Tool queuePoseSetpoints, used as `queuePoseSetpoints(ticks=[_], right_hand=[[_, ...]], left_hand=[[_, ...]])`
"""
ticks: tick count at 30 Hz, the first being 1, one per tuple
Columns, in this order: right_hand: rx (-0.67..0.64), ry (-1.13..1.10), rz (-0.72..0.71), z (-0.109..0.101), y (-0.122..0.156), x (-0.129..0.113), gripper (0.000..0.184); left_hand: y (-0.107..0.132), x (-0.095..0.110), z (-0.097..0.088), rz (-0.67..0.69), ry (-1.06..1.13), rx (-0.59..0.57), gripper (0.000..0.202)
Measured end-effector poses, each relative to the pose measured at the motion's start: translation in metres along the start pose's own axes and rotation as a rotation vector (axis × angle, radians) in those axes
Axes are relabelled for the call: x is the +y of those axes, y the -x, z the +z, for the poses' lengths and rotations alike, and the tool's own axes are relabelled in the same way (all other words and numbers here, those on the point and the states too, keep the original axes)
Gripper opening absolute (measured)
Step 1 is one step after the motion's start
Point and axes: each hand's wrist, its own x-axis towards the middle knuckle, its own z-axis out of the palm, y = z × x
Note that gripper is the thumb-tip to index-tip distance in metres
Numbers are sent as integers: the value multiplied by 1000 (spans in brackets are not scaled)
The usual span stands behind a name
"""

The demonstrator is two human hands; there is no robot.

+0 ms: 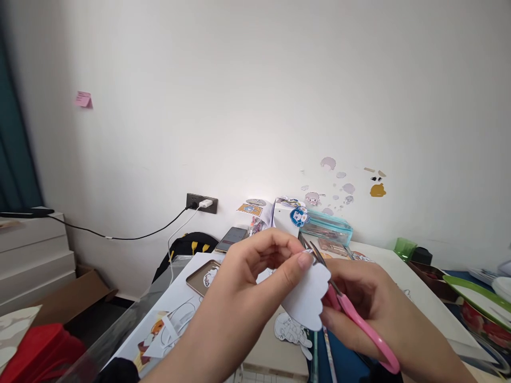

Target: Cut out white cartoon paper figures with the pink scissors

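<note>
Between thumb and fingers, my left hand pinches a white paper cutout with a scalloped edge. My right hand is closed around the pink handles of a pair of scissors. The slightly parted blades point up and away, at the paper's upper edge beside my left thumb. Some right fingers are hidden behind the handles and paper. Below the paper, a line-drawn character cutout lies on a beige surface. A shallow brown tray with a small cutout in it sits left of my hands.
A phone, a clear teal-edged pencil case and a white box stand toward the wall. Paper scraps lie at the left. Right are a green cup and a green-rimmed bowl. A white cable hangs from the outlet.
</note>
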Motion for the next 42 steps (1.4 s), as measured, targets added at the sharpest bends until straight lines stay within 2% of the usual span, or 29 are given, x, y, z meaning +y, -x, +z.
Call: queuePoseSetpoints(ticks=[11,20,31,42], right_hand=[[30,7,25,9,0,-8,10],[19,19,37,9,2,-8,9],[82,98,33,12,6,-4,9],[88,58,27,13,2,-13,6]], left_hand=[[5,-2,2,86,-126,11,16],[6,-2,2,120,-120,7,16],[7,1,3,117,-144,21,16],[8,1,2,110,-148,26,18]])
